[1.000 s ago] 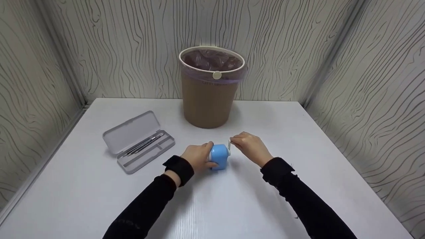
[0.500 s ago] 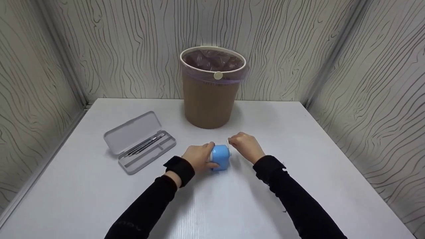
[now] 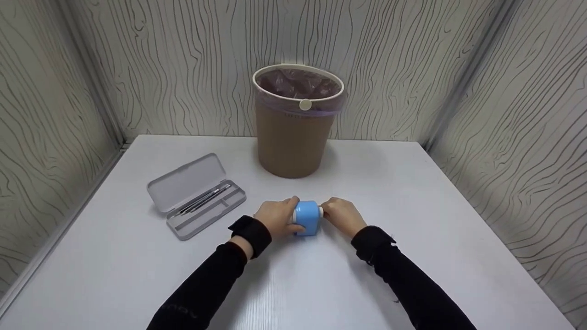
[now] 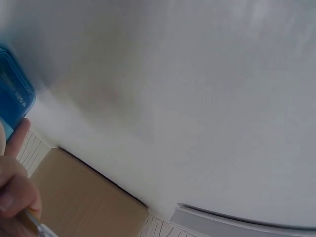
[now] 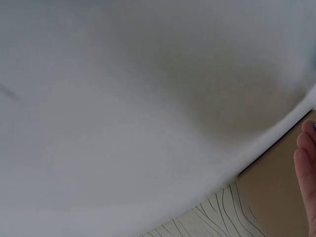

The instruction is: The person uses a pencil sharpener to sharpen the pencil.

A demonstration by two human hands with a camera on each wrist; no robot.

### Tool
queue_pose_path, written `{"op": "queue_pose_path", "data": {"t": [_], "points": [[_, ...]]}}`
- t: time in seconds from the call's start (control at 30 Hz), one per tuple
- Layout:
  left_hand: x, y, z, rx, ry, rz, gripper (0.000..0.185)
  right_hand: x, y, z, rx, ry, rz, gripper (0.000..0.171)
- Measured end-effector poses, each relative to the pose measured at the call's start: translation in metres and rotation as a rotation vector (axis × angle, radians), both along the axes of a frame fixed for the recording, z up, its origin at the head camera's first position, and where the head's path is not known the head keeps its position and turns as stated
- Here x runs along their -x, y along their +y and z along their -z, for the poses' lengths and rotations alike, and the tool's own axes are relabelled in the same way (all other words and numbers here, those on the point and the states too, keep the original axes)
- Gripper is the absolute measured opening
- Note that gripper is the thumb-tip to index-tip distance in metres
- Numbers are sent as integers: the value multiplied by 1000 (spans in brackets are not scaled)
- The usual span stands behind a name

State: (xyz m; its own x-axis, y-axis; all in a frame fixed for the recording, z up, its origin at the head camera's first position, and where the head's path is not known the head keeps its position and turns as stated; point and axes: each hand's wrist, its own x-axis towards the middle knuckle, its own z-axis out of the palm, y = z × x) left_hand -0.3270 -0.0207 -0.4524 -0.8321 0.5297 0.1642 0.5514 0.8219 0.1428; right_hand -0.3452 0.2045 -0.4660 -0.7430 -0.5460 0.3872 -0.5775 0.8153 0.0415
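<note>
My left hand [image 3: 276, 216] grips a blue crank pencil sharpener [image 3: 308, 219] low over the white table. A pencil [image 4: 30, 222] with a metal end shows by the left fingers in the left wrist view; most of it is hidden by the hand. My right hand [image 3: 343, 217] is at the sharpener's right side, fingers curled at its white crank [image 3: 321, 211]. The crank's grip is hidden behind those fingers. Only the outer fingers [image 5: 305, 153] of the right hand show at the edge of the right wrist view.
A grey pencil case [image 3: 206, 217] lies with its lid up to the left, several pencils [image 3: 204, 200] in its long slot. Behind the hands stands a brown bin [image 3: 293, 142] with a purple liner. Patterned panels enclose the table [image 3: 293, 288] at the back and sides.
The right hand has moved lower, swinging the crank from upright down behind its fingers. The left hand keeps its grip on the sharpener. The whole head view has shifted slightly.
</note>
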Motion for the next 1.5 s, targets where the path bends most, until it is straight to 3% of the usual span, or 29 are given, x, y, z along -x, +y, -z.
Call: {"op": "queue_pose_path", "data": {"t": [0.47, 0.93, 1.5], "points": [[1, 0, 0, -19, -11, 10, 70, -20, 8, 8, -69, 11, -95, 5], [4, -1, 2, -24, -59, 5, 68, -45, 15, -5, -105, -36, -202, 8], [7, 1, -1, -13, -70, 5, 71, -58, 23, -21, -24, -15, -234, 6]]}}
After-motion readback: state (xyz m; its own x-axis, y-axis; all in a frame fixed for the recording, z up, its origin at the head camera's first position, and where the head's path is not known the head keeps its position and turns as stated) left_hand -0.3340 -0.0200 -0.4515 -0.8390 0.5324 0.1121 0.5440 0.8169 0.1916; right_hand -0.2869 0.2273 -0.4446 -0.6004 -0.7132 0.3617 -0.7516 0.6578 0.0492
